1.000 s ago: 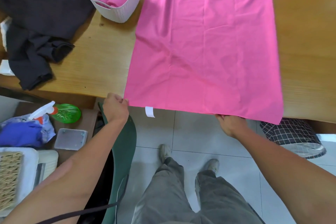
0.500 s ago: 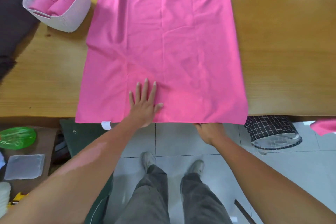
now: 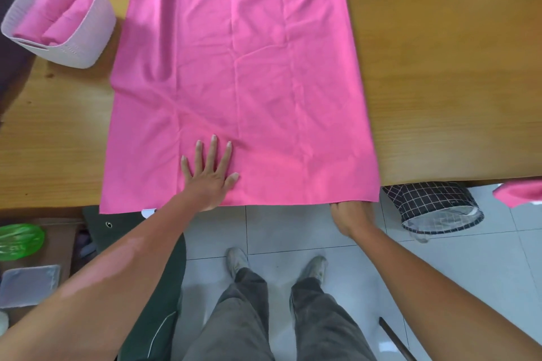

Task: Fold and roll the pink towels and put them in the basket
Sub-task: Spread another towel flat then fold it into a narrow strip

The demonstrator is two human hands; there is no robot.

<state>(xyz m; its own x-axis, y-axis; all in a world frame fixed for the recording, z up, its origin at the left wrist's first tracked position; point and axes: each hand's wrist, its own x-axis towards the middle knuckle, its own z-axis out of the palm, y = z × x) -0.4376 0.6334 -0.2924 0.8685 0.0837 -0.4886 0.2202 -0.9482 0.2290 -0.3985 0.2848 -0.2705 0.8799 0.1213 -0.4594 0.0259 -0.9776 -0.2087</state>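
— Where's the towel?
— Spread on the table, basket to its left holding two rolled towels.
— Hands?
— Left hand flat on it; right hand at its near edge, perhaps gripping.

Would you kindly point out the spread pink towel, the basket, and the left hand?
spread pink towel (image 3: pixel 264 67), head view, middle of the flat cloth.
basket (image 3: pixel 88 47), head view, near outer wall.
left hand (image 3: pixel 209 176), head view, back of the hand.
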